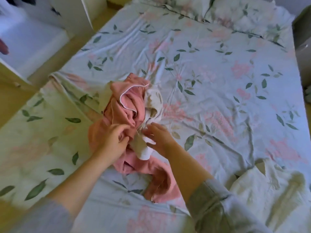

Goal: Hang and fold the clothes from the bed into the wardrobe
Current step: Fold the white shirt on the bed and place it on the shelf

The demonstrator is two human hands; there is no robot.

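Note:
A crumpled pink garment with white piping [129, 106] lies in a heap on the floral bed sheet [210, 68]. A cream and beige cloth [153, 101] is tangled into its right side and runs down between my hands. My left hand [114, 138] pinches a fold of the pink garment with curled fingers. My right hand [159, 140] rests on the cream cloth, fingers spread and fairly straight. A pink sleeve or leg [159, 184] trails toward me under my right forearm.
The open white wardrobe [33, 39] stands at the far left beyond a strip of floor. Pillows [244, 15] lie at the head of the bed. A bunched cream quilt [269, 190] sits at the near right. A grey object [303, 47] stands by the right edge.

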